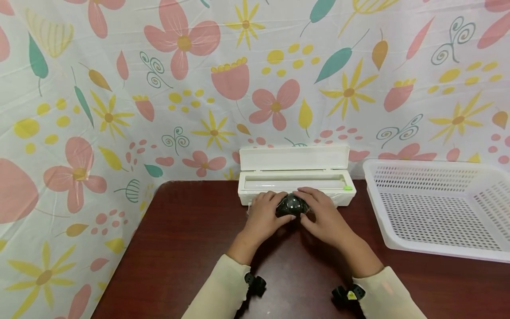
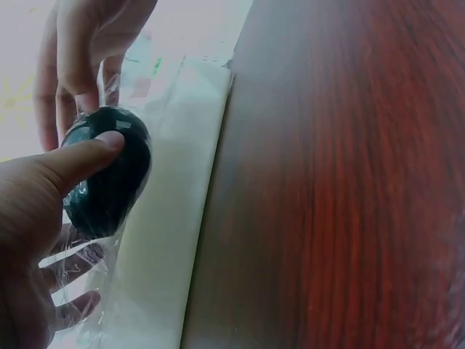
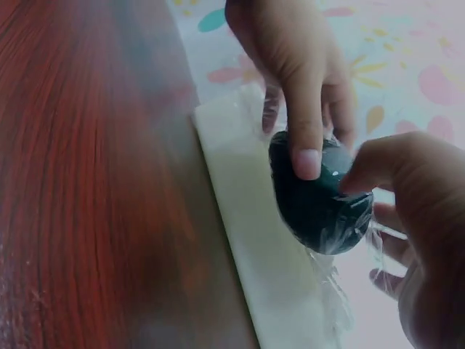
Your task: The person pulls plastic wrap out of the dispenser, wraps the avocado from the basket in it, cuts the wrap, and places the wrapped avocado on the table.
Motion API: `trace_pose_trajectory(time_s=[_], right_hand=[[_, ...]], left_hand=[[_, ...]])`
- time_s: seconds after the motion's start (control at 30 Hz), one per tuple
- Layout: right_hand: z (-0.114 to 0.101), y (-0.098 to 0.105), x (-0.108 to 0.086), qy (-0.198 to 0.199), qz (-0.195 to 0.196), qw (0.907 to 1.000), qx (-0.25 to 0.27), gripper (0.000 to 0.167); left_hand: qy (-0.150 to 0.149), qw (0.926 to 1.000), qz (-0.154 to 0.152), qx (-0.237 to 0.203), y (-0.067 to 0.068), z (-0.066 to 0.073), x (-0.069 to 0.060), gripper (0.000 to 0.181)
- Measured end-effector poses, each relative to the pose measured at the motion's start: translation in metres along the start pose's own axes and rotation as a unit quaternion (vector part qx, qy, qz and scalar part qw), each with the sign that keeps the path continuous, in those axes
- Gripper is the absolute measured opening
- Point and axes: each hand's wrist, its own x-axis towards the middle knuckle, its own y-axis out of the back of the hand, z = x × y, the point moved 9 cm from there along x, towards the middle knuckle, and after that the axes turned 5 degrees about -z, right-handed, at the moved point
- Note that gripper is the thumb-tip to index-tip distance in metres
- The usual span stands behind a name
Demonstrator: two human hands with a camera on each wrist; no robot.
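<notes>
A dark, rounded object (image 1: 292, 204) wrapped in clear film is held between both hands, in front of a white box. My left hand (image 1: 264, 215) grips its left side, and my right hand (image 1: 324, 218) grips its right side. In the left wrist view the left thumb lies on the dark object (image 2: 109, 178), with film (image 2: 73, 254) stretched over the lower fingers. The right wrist view shows both thumbs against the dark object (image 3: 316, 196) and loose film (image 3: 334, 291) hanging below it. What the object is, I cannot tell.
Behind the hands stands the long white box (image 1: 247, 195), its lid (image 1: 295, 158) raised, with a roll inside and a green piece (image 1: 348, 188) at its right end. A white perforated basket (image 1: 378, 212) sits on the dark red table (image 1: 179, 248) at right. A flowered cloth hangs behind.
</notes>
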Motion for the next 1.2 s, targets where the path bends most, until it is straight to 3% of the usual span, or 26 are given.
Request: trace_pose_trajectory(time_s=[0.2,0.6,0.67,0.77,0.9,1.07,1.2], right_hand=[[0.000,-0.005,0.000,-0.008,-0.017,0.9994,-0.030,0.073],[0.006,-0.010,-0.001,-0.027,0.007,0.9988,-0.040,0.070],[0.006,-0.010,-0.001,-0.024,0.009,0.9986,-0.046,0.069],[0.005,-0.009,-0.001,-0.020,0.008,0.9984,-0.052,0.069],[0.006,-0.010,0.000,-0.026,0.000,0.9985,-0.047,0.068],[0.008,-0.013,-0.001,-0.040,0.003,0.9990,-0.021,0.067],[0.007,-0.010,-0.002,-0.025,0.027,0.9991,-0.021,0.070]], left_hand=[[0.013,0.9998,0.007,0.012,0.000,-0.004,0.001,0.067],[0.038,0.9970,0.067,0.008,0.009,-0.007,-0.001,0.061],[0.029,0.9970,0.071,0.012,0.011,-0.002,-0.001,0.065],[-0.007,0.9967,0.079,0.018,0.016,0.011,-0.002,0.068],[-0.042,0.9949,0.081,0.042,0.018,0.024,-0.003,0.061],[-0.023,0.9957,0.066,0.060,0.015,0.024,-0.005,0.063],[-0.013,0.9976,0.048,0.049,0.011,0.020,-0.003,0.068]])
